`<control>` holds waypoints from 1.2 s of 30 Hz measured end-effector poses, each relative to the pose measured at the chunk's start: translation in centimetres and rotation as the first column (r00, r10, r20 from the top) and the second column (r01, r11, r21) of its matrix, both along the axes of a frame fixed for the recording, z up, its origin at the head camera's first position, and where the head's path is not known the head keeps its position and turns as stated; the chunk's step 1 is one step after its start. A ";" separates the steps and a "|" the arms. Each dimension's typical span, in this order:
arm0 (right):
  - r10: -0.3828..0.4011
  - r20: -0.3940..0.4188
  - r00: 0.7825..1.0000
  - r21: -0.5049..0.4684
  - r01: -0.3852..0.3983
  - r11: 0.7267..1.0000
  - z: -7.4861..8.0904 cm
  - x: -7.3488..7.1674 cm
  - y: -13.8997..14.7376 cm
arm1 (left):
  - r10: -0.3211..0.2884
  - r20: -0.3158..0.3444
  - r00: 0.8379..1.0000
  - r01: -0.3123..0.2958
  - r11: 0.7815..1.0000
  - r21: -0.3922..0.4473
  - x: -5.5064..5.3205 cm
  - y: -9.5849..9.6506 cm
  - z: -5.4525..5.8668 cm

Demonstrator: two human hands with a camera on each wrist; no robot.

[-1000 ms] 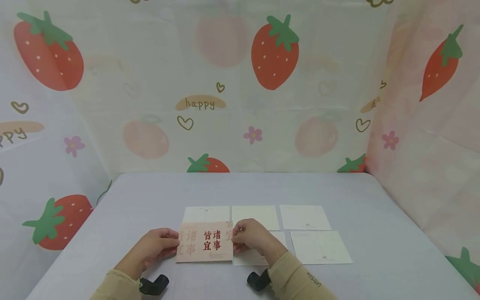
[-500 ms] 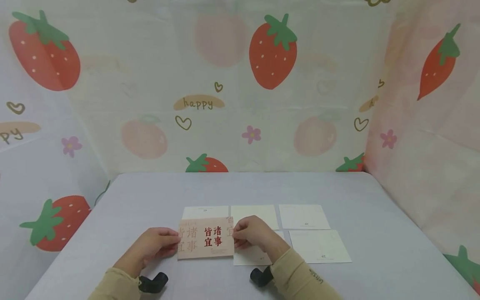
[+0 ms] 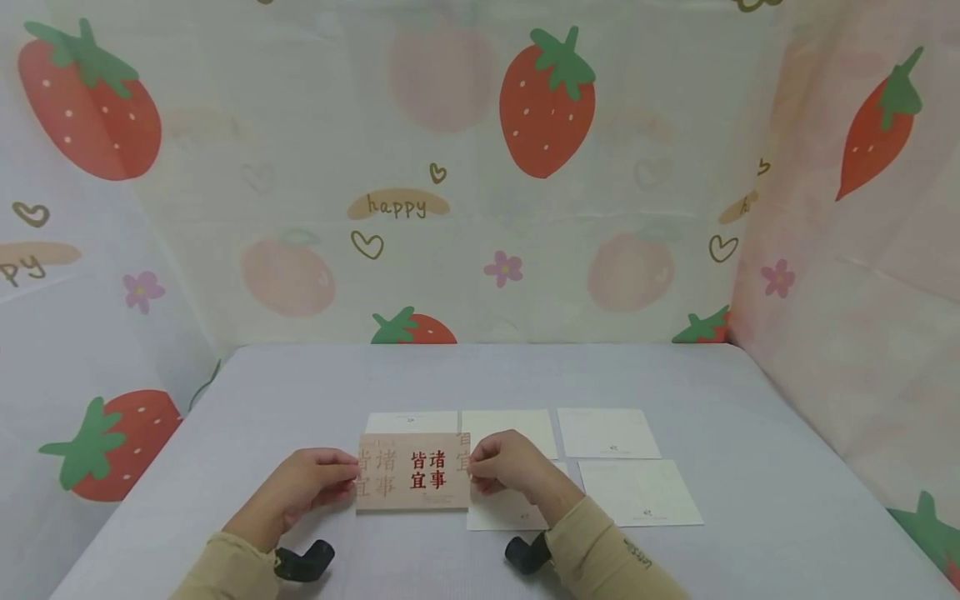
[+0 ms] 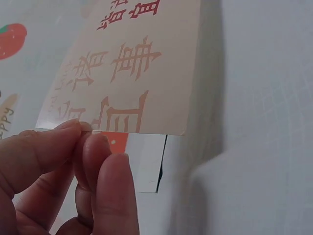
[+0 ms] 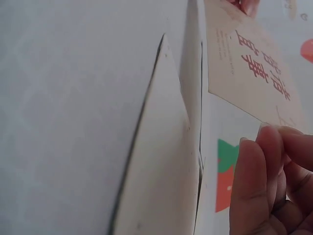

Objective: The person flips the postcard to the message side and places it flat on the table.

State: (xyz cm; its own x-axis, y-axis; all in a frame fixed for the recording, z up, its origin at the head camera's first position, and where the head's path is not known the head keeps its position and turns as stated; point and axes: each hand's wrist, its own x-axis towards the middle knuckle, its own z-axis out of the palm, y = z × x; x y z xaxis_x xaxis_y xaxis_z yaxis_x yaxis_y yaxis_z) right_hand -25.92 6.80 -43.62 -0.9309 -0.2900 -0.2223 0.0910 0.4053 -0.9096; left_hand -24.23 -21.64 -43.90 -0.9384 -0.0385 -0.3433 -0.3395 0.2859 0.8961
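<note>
A pinkish-beige postcard [image 3: 393, 496] with large red and pale Chinese characters is held up off the table, its printed face toward me. My left hand [image 3: 303, 487] pinches its left edge between thumb and fingers. At the opposite edge, my right hand [image 3: 521, 471] pinches the card the same way. The left wrist view shows the postcard [image 4: 171, 73] raised above the tabletop, thumb and fingertips at its edge. Behind and partly covered by it lies a white card [image 3: 412, 423]. Another white card [image 3: 510, 515] is partly hidden under my right hand.
More white cards lie flat on the white table [image 3: 300, 383]: a cream one [image 3: 510, 425] in the back row, one at back right [image 3: 607, 433] and one at front right [image 3: 641, 496]. Strawberry-patterned cloth [image 3: 547, 242] hangs around the back and sides.
Both hands have lifted the postcard slightly, and it has shifted a little up and right in the head view. The white cards stay where they were.
</note>
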 end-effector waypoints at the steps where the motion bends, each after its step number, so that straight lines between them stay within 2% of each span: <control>1: 0.001 -0.001 1.000 -0.003 -0.001 1.000 0.1 0.0 0.0 | 0.002 0.000 1.000 -0.002 1.000 0.008 0.0 0.0 0.1; 7: 0.013 0.016 1.000 -0.051 -0.012 0.999 0.3 -0.1 0.1 | -0.013 0.005 1.000 0.012 0.999 0.039 0.1 -0.3 0.2; 14: 0.015 0.034 0.999 -0.059 -0.013 0.998 0.2 -0.2 0.1 | -0.009 0.011 1.000 0.009 0.999 0.042 0.1 -0.3 0.3; 25: 0.027 0.027 0.999 -0.100 -0.024 0.995 0.4 0.0 0.0 | -0.015 0.007 1.000 0.014 0.992 0.127 0.3 -0.6 0.5; 31: 0.034 0.034 0.999 -0.111 -0.030 0.993 0.5 0.1 -0.1 | -0.040 -0.005 0.999 0.040 0.989 0.139 0.4 -0.9 0.6; 36: 0.040 0.037 0.999 -0.116 -0.036 0.993 0.6 0.1 0.0 | -0.032 -0.008 0.999 0.033 0.991 0.127 0.4 -0.9 0.5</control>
